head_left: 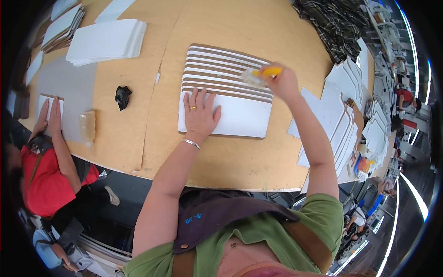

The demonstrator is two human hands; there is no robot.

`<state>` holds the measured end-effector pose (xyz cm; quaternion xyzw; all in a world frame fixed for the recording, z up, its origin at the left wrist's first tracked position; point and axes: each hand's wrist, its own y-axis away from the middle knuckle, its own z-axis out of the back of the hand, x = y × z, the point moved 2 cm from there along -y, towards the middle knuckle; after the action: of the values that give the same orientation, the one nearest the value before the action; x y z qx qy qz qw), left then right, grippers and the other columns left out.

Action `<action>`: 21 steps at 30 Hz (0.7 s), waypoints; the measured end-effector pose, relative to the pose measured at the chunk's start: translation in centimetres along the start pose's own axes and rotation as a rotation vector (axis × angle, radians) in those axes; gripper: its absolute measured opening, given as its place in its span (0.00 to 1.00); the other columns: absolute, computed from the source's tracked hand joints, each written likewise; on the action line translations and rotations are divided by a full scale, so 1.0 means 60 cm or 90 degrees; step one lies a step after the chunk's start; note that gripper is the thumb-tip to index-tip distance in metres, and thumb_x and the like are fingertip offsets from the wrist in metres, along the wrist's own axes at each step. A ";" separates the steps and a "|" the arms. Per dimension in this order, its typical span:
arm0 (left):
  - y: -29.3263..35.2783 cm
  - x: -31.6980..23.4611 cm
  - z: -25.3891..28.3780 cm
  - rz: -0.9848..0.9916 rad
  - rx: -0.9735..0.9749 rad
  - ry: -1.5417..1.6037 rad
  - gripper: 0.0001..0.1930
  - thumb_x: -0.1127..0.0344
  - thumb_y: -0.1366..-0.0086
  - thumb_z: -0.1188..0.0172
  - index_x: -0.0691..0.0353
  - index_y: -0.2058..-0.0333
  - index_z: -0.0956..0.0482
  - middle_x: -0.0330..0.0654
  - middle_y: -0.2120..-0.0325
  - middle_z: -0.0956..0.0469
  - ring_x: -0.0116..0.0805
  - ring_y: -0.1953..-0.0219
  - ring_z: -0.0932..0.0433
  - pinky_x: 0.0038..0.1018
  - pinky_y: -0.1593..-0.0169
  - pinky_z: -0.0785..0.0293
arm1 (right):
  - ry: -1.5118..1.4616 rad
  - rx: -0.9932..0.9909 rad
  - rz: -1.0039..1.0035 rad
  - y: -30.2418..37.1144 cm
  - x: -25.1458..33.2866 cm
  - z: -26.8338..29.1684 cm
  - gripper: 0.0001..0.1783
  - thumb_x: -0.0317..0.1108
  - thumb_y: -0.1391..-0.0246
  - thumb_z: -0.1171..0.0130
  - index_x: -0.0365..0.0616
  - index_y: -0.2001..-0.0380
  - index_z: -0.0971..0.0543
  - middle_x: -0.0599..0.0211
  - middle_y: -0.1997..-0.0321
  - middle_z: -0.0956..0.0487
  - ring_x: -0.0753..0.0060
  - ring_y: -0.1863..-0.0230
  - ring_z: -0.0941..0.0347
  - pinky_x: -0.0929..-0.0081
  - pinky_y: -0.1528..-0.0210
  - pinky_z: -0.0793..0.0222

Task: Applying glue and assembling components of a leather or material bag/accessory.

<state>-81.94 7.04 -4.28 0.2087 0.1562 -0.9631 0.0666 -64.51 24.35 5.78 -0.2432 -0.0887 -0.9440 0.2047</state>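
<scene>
A fanned stack of white panels [242, 116] lies on the table in front of me. The nearest panel shows nearly whole, while those behind it show as white strips between brown bands. My left hand [201, 113] rests flat on the nearest panel, fingers spread, with fingertips at the first strips. In my right hand [282, 83] is a brush [271, 71] with a yellow handle and pale bristles, slightly blurred. Its bristles are over the right part of the strips; whether they touch, I cannot tell.
Piled white panels [108, 39] stand at the far left, near a crumpled black scrap [122, 97]. White cut pieces [334, 120] overlap along the right, below dark plaid cloth [327, 25]. A co-worker in red [48, 182] has both hands on a small white piece at left.
</scene>
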 end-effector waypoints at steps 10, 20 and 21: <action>-0.001 -0.005 0.010 -0.002 -0.031 0.035 0.19 0.58 0.46 0.42 0.54 0.55 0.27 0.44 0.51 0.36 0.46 0.45 0.41 0.48 0.39 0.50 | 0.098 -0.107 0.219 -0.047 0.051 -0.021 0.04 0.31 0.58 0.37 0.53 0.74 0.20 0.68 0.75 0.25 0.62 0.75 0.27 0.71 0.73 0.32; 0.002 -0.006 0.019 -0.012 -0.060 0.029 0.17 0.60 0.46 0.43 0.52 0.56 0.26 0.39 0.61 0.31 0.36 0.52 0.32 0.47 0.47 0.44 | 0.058 -0.042 0.276 -0.042 0.135 -0.072 0.05 0.30 0.59 0.38 0.54 0.74 0.20 0.70 0.72 0.24 0.64 0.73 0.27 0.70 0.74 0.33; 0.004 -0.003 0.016 -0.005 -0.064 0.022 0.17 0.60 0.46 0.43 0.52 0.56 0.26 0.39 0.61 0.31 0.36 0.52 0.32 0.47 0.47 0.44 | 0.118 -0.087 0.319 -0.049 0.146 -0.076 0.06 0.30 0.59 0.38 0.54 0.75 0.20 0.71 0.73 0.24 0.64 0.73 0.27 0.70 0.74 0.33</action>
<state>-82.10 6.48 -3.44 0.2211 0.2061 -0.9506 0.0704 -74.72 22.77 5.97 -0.1834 0.0574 -0.8858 0.4224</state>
